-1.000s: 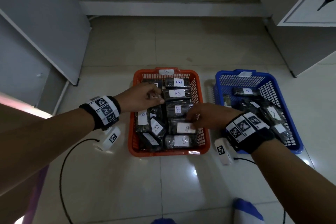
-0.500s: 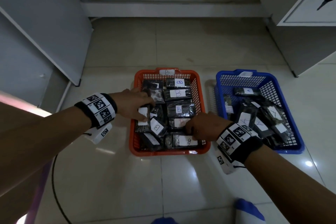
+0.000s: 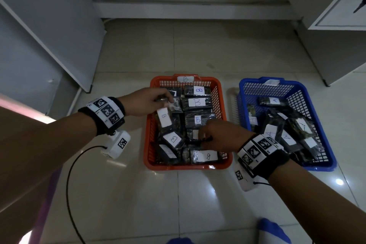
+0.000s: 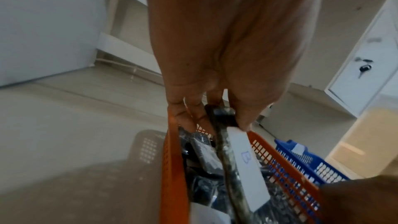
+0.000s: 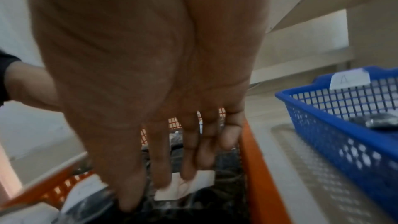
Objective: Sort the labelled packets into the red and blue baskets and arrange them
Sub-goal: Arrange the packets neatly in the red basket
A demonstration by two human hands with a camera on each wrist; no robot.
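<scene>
The red basket (image 3: 147, 144) is marked B and holds several dark packets with white B labels. My left hand (image 3: 161, 99) is over its back left corner. Thumb and fingers pinch the top end of a B packet (image 3: 164, 118), which hangs upright there; the left wrist view shows the left hand (image 4: 219, 120) and the B packet (image 4: 245, 157) close up. My right hand (image 3: 205, 138) reaches into the right column, thumb and fingertips (image 5: 187, 173) closed on a labelled packet (image 5: 202, 180) lying flat. The blue basket (image 3: 324, 136) on the right holds several A packets.
Both baskets stand side by side on a glossy tiled floor. A grey cabinet (image 3: 49, 31) stands to the left and a white one (image 3: 340, 6) at the upper right. A step runs along the back wall. A black cable (image 3: 68, 184) trails from my left wrist.
My left hand has risen toward the back left of the red basket with the B packet now upright in it. My right hand shifted from the front packet to the one behind.
</scene>
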